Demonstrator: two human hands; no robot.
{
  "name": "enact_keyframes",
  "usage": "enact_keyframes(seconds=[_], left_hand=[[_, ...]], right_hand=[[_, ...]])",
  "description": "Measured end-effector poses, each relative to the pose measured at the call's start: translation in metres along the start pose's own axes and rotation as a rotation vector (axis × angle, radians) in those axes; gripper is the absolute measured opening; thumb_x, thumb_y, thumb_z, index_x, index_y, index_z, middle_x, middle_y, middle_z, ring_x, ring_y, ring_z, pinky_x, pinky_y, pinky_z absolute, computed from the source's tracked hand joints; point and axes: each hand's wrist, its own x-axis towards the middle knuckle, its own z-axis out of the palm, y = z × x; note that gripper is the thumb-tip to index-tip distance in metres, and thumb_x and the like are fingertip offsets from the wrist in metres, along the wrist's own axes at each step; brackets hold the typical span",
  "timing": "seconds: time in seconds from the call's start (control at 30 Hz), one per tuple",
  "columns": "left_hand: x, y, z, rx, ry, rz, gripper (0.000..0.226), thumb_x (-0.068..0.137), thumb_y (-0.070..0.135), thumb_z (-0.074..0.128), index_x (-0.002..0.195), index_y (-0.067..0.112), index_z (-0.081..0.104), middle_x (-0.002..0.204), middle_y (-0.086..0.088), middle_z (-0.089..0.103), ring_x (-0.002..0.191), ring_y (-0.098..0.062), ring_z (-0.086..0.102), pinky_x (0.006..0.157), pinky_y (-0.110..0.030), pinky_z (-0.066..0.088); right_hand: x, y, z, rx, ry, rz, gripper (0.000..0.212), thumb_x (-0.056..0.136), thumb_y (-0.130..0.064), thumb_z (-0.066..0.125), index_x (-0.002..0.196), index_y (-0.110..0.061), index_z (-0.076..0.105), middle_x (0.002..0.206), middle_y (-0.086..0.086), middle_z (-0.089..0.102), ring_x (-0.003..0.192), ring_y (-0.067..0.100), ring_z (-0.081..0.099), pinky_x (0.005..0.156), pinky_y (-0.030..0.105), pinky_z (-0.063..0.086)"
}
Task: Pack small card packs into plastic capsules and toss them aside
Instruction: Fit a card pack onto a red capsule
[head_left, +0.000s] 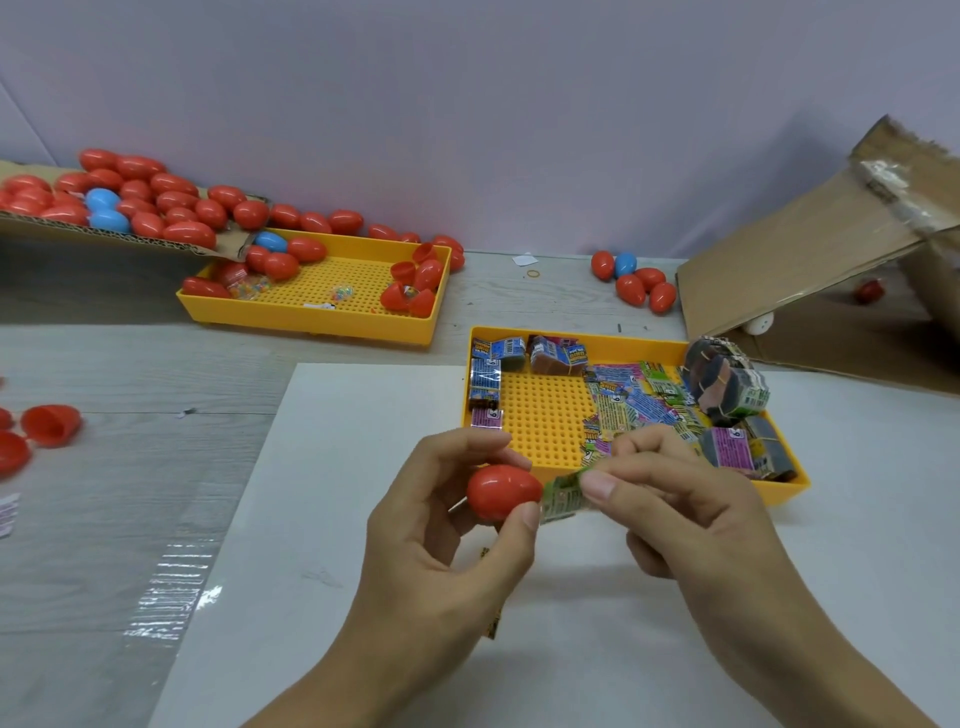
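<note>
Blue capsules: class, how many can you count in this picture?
4: two in the red pile far left, one at the far yellow tray's corner, one in the far-right cluster. Others may be hidden.

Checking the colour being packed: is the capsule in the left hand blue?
No, the left hand holds a red capsule.

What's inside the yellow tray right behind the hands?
The near yellow tray holds loose card packs and banded bundles. Its bare dotted floor shows in the middle. The right hand hides part of the front edge.
</note>
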Motion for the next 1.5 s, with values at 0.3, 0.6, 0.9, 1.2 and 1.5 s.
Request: enact_keyframes(seconds=[0.3,0.6,0.9,1.2,1.5], left_hand=[[-0.0011,0.0014,-0.0012,0.022,-0.061,0.048,0.027,0.079,0.019,0.074,0.106,0.019,0.067,0.106,0.000,0.062,0.097,-0.033,0.066,0.072,-0.040,0.062],[-0.0029,0.0017,-0.0027,0.029,-0.021,0.103,0.026,0.082,0.021,0.071,0.108,0.021,0.067,0.108,-0.001,0.065,0.098,-0.034,0.068,0.073,-0.036,0.062],[-0.0008,-0.0027,-0.0023,0.041,-0.050,0.134,0.032,0.083,0.014,0.070,0.114,0.018,0.069,0.112,-0.007,0.065,0.103,-0.034,0.066,0.077,-0.042,0.061],[-0.0002,-0.0031,0.0000,0.003,-0.053,0.107,0.045,0.080,0.016,0.073,0.124,0.024,0.068,0.114,-0.006,0.064,0.106,-0.030,0.068,0.085,-0.029,0.058],[0.0001,-0.0018,0.0009,-0.012,-0.042,0.094,0.049,0.078,0.018,0.075,0.126,0.024,0.068,0.112,-0.009,0.062,0.099,-0.027,0.070,0.084,-0.028,0.058]], right_hand=[[-0.0004,0.0047,0.0026,-0.030,0.072,-0.047,0.029,0.070,-0.044,0.071,0.080,-0.019,0.079,0.078,-0.003,0.050,0.060,0.004,0.044,0.053,0.011,0.037],[-0.0024,0.0024,0.0040,-0.034,-0.009,-0.048,0.015,0.075,-0.038,0.074,0.076,-0.023,0.079,0.076,-0.006,0.053,0.058,0.002,0.044,0.052,0.010,0.037],[-0.0042,0.0025,0.0077,0.114,-0.087,-0.047,0.021,0.074,-0.040,0.071,0.074,-0.020,0.077,0.072,-0.011,0.054,0.054,-0.001,0.045,0.052,0.007,0.035],[-0.0032,0.0032,0.0084,0.102,-0.096,-0.035,0.016,0.081,-0.031,0.070,0.079,-0.018,0.078,0.069,-0.012,0.053,0.054,0.001,0.044,0.051,0.009,0.034],[-0.0038,0.0035,0.0089,0.093,-0.085,-0.034,0.016,0.079,-0.033,0.074,0.079,-0.018,0.079,0.070,-0.011,0.055,0.051,0.001,0.044,0.049,0.010,0.035]])
